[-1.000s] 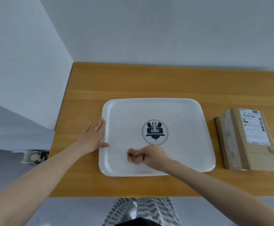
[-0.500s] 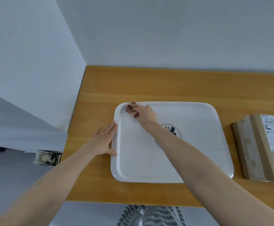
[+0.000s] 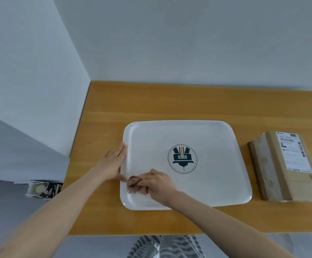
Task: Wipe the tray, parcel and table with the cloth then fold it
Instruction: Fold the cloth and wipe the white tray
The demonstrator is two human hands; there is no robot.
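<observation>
A white tray [image 3: 216, 138] with a dark round logo lies in the middle of the wooden table [image 3: 151, 103]. My right hand [image 3: 157, 183] grips a small bunched pinkish-brown cloth [image 3: 133, 181] and presses it on the tray's near left corner. Most of the cloth is hidden under the fingers. My left hand [image 3: 112, 162] lies flat with straight fingers against the tray's left rim, its thumb close to the cloth. A brown cardboard parcel [image 3: 274, 164] with a white shipping label lies on the table to the right of the tray, apart from both hands.
The table's left end meets a pale wall, and another wall runs along its back edge. A small patterned box [image 3: 43, 189] stands on the floor beyond the table's left end. Striped fabric [image 3: 166, 246] shows below the near table edge.
My right hand has pulled the cloth from the tray's far left corner back to its near left corner. The left hand stays on the left rim. The camera view has shifted.
</observation>
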